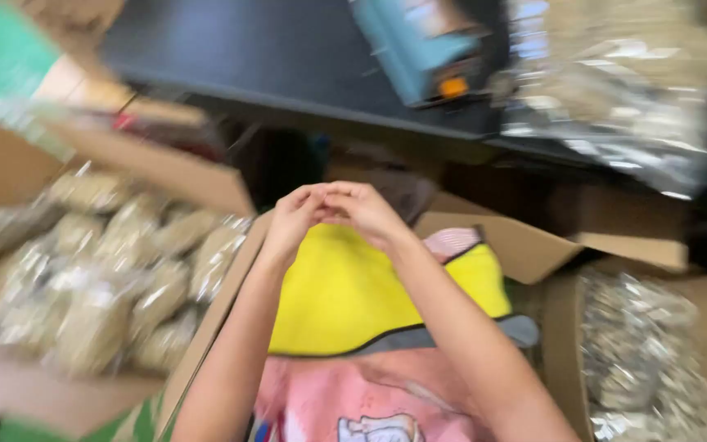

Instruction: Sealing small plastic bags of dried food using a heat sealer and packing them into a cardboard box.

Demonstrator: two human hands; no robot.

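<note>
Yellow fabric with a grey band, the vest [345, 295], lies under both forearms, worn over a pink printed shirt [370, 401]. Just above it, the left hand [292, 219] and the right hand [366, 211] meet with their fingertips touching, fingers curled inward and pinched together. The picture is too blurred to tell whether anything small sits between them.

To the left, an open cardboard box [165, 168] holds many clear bags of pale filling [108, 270], packed close together. To the right, another cardboard box [562, 327] holds shiny clear bags [640, 352]. A folded cardboard flap [525, 241] lies between this box and the hands.

Farther off stands a dark table [272, 49] with a teal machine [423, 49] on it, and beside the machine is a heap of filled clear bags [623, 90].
</note>
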